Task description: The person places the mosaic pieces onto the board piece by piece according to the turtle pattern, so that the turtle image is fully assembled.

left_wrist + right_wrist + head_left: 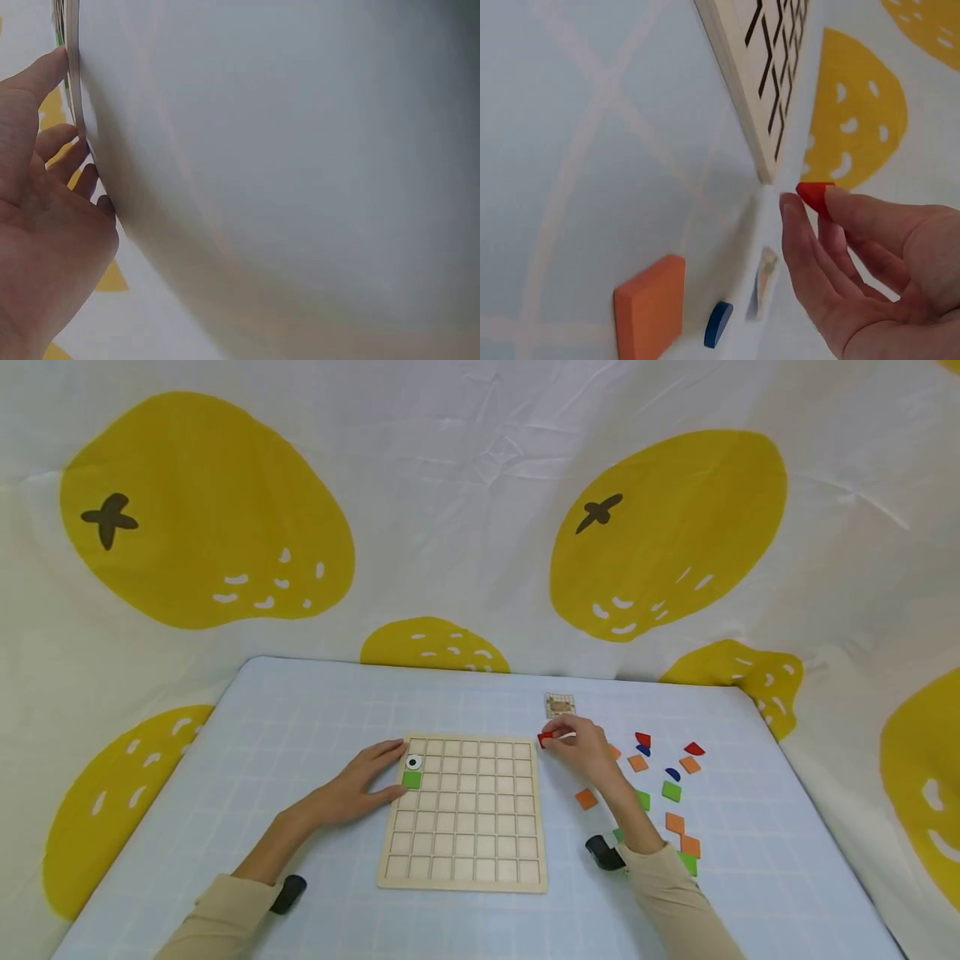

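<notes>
A wooden grid board point(465, 884) lies on the table, its cells rimmed by raised lines. Two pieces sit in its left column: a white tile with a black dot point(414, 762) and, just below, a green square point(412, 779). My left hand point(354, 789) touches the board's left edge with fingers and thumb spread; the left wrist view shows the fingertips along that edge point(73, 67). Beside the board's upper right corner, my right hand point(583, 750) pinches a small red piece point(815, 196) between thumb and fingers, which partly cover its shape.
Right of the board lie loose flat pieces: orange squares point(587, 799), green squares point(671, 791), blue half-rounds point(672, 774) and red wedges point(694, 748). A small printed card point(559, 705) lies behind my right hand. A fruit-patterned cloth point(450, 527) hangs behind the table.
</notes>
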Available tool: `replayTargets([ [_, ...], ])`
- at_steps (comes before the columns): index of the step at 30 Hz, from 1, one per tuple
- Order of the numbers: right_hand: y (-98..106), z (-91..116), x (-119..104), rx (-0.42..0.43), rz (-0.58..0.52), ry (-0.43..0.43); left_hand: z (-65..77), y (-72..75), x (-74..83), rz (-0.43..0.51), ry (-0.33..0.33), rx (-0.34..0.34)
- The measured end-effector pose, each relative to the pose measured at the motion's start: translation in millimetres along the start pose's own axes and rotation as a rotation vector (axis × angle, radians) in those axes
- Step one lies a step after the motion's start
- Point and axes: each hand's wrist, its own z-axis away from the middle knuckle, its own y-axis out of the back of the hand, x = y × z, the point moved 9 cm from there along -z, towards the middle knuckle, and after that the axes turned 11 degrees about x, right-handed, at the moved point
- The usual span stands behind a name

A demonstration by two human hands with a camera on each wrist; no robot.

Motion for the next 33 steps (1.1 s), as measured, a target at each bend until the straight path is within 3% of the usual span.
replayTargets([
  [20, -58.1, 4.4, -32.2, -0.075, -0.148, -0.014, -3.0, 0.0, 2.3, 0.015, -0.014, -0.012],
  [33, -90.6, 10.4, -61.7, -0.141, -0.229, 0.088, -1.3, -1.9, -4.2, -0.004, -0.007, -0.001],
])
